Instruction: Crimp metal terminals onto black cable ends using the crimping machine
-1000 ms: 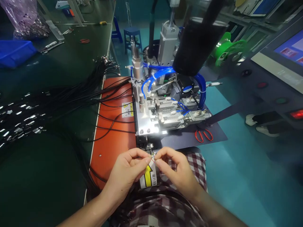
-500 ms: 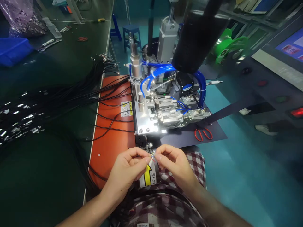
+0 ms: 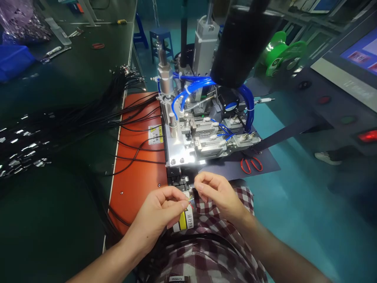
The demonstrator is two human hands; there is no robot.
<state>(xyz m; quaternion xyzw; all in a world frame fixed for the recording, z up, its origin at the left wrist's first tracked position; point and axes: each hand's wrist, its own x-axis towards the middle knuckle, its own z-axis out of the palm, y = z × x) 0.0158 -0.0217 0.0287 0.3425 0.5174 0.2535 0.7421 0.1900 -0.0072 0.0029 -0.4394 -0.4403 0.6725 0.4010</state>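
My left hand (image 3: pixel 159 208) pinches a cable end between thumb and forefinger. Thin coloured wires (image 3: pixel 190 201), red and yellow-green among them, stick out past its fingertips. Just right of them and slightly higher is my right hand (image 3: pixel 219 192), apart from the wires. Its thumb and forefinger are pressed together; whether anything small is between them I cannot make out. Beneath the wires is a white label (image 3: pixel 189 223) with a yellow arrow, partly covered by my left hand. A metal machine (image 3: pixel 203 137) with blue air tubes (image 3: pixel 203 81) stands directly beyond both hands.
Black cables (image 3: pixel 97 114) lie over the dark table (image 3: pixel 73 220) and the orange plate (image 3: pixel 138 177) at left. Red-handled scissors (image 3: pixel 251 165) rest beside the machine. A black cylinder (image 3: pixel 241 47) hangs above it. A green spool (image 3: pixel 277 55) and a screen (image 3: pixel 359 55) are at right.
My right hand has let go of the wires and moved slightly up and right of them. My left hand keeps its pinch. The whole view has shifted a little.
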